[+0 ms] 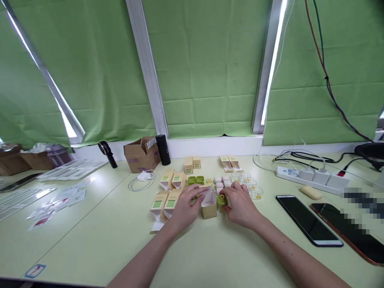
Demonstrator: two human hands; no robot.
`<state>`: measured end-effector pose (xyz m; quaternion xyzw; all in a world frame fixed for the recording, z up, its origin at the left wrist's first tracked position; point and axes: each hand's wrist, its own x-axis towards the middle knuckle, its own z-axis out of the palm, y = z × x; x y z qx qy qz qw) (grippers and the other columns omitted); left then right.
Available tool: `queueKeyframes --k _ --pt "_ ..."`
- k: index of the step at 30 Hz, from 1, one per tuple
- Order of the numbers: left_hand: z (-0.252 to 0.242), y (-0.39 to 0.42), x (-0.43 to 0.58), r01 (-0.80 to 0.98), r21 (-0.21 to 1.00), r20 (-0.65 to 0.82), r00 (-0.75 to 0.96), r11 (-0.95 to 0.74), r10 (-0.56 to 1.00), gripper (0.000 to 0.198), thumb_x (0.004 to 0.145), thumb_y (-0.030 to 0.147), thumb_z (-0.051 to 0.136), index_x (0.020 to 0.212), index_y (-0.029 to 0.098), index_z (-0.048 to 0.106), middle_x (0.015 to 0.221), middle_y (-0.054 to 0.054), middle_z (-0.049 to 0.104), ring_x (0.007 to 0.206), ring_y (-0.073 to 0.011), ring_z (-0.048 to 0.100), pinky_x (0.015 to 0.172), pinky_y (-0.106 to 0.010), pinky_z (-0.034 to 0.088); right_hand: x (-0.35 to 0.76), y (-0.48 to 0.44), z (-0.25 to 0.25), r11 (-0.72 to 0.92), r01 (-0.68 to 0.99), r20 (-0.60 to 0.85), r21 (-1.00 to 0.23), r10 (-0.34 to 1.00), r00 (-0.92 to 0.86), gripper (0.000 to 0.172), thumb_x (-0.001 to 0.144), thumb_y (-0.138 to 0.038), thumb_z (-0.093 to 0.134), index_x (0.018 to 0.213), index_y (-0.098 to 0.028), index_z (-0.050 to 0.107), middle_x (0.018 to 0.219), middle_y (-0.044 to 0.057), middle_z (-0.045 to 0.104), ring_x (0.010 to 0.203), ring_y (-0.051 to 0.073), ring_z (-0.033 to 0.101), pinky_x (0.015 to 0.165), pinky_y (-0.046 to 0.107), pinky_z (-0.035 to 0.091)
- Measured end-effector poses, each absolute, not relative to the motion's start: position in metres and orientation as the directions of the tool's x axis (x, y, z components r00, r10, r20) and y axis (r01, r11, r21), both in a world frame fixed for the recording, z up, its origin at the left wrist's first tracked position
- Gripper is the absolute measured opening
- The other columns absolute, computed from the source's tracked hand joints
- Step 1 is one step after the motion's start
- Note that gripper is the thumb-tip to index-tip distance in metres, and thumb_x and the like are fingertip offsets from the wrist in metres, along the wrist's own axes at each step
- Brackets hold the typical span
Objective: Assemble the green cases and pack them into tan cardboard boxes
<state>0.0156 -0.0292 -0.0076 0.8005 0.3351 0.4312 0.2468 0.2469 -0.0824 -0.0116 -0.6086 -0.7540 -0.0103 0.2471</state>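
Note:
My left hand (188, 203) is at the left side of a small open kraft box (209, 210), its fingers bent at the box's raised flap. A bit of green shows between those fingers. To the right of the box, my right hand (240, 203) has its fingers closed on a small green container (222, 201) with a yellowish piece on top. Behind the hands lie green containers (195, 180), small yellow pieces (209, 182), pinkish-white blocks (219, 185) and clear cups (255, 191). More kraft boxes with green labels (170, 203) lie left of my left hand.
Kraft boxes (188, 164) and open ones (230, 163) stand farther back. At the right are phones (309, 219) and a power strip (312, 180). A cardboard box (141, 156), black cylinder (163, 150) and white cable (144, 179) are back left.

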Motion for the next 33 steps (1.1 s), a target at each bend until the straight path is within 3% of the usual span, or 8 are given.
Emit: queueKeyframes --k 8,13,17,23,26,33 --pt "-0.007 -0.027 0.014 0.253 0.731 0.514 0.406 -0.633 0.756 0.040 0.100 0.029 0.062 0.138 0.032 0.072 0.141 -0.009 0.071 0.130 -0.0305 0.065 0.110 -0.048 0.054 0.253 -0.079 -0.009 0.244 0.908 0.451 -0.340 0.890 -0.071 0.031 0.076 -0.013 0.075 0.104 -0.025 0.072 0.104 0.009 0.079 0.105 0.034 0.058 0.088 0.049 0.039" --pt "-0.010 -0.026 0.014 0.203 0.787 0.460 0.435 -0.582 0.774 0.049 0.097 0.027 0.061 0.146 0.031 0.065 0.143 -0.009 0.069 0.124 -0.0286 0.065 0.111 -0.048 0.052 0.264 -0.078 0.001 0.232 0.849 0.528 -0.474 0.847 0.063 0.030 0.083 -0.022 0.073 0.113 -0.026 0.071 0.112 0.009 0.077 0.113 0.035 0.059 0.097 0.053 0.041" --pt "-0.012 -0.027 0.015 0.167 0.845 0.390 0.459 -0.508 0.798 0.055 0.096 0.026 0.060 0.151 0.031 0.060 0.140 -0.010 0.068 0.121 -0.0275 0.064 0.107 -0.046 0.054 0.271 -0.079 0.006 0.325 0.741 0.630 -0.588 0.759 0.168 0.026 0.089 -0.034 0.069 0.114 -0.026 0.071 0.118 0.010 0.076 0.117 0.035 0.059 0.101 0.056 0.043" --pt "-0.013 -0.030 0.016 0.209 0.854 0.318 0.515 -0.477 0.796 0.067 0.095 0.021 0.057 0.160 0.031 0.048 0.144 -0.011 0.063 0.125 -0.0279 0.059 0.112 -0.047 0.049 0.263 -0.084 0.007 0.508 0.429 0.636 -0.747 0.734 0.237 0.032 0.093 -0.044 0.071 0.119 -0.024 0.071 0.124 0.012 0.072 0.098 0.027 0.066 0.074 0.040 0.055" --pt "-0.010 -0.033 0.016 0.226 0.851 0.292 0.547 -0.474 0.784 0.070 0.095 0.020 0.057 0.163 0.030 0.043 0.145 -0.011 0.061 0.126 -0.0285 0.057 0.114 -0.047 0.046 0.252 -0.089 0.006 0.546 0.289 0.607 -0.787 0.770 0.197 0.031 0.095 -0.043 0.071 0.121 -0.025 0.071 0.126 0.011 0.071 0.101 0.025 0.068 0.069 0.033 0.057" --pt "-0.006 -0.036 0.019 0.216 0.875 0.242 0.581 -0.434 0.777 0.075 0.094 0.017 0.054 0.166 0.030 0.037 0.161 -0.010 0.048 0.134 -0.0309 0.050 0.120 -0.049 0.039 0.240 -0.091 0.001 0.530 0.296 0.580 -0.795 0.806 0.114 0.028 0.097 -0.040 0.069 0.122 -0.028 0.071 0.126 0.009 0.071 0.105 0.025 0.068 0.068 0.029 0.059"
